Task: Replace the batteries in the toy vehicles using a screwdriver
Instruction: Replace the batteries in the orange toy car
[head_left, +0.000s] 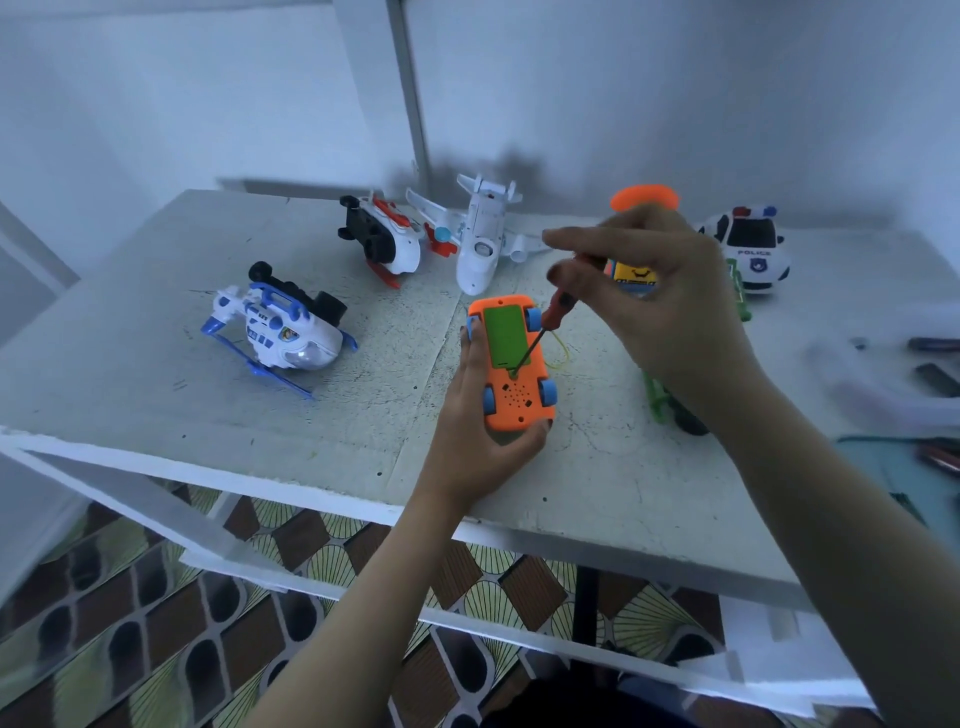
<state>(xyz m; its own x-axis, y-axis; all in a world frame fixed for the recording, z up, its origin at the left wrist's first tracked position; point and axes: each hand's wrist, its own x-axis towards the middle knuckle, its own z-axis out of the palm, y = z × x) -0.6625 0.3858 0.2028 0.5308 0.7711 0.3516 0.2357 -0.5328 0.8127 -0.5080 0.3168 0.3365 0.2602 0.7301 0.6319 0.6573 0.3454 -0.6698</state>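
The small orange plastic toy car with blue wheels lies belly-up in your left grip, which is clenched round its near end and left side, over the pale grey surface. It looks light, stiff and a little slick, so hold it by the body sides, clear of the wheels (they would roll under your fingers). Your right grip is grasping the slim red-handled screwdriver, its tip set at the screw just below the green rectangular battery cover. The screw head is too small to make out. Your right arm hides most of a yellow toy and a green plastic toy. The dark items at the right edge are blurred, and I cannot tell whether they are batteries.
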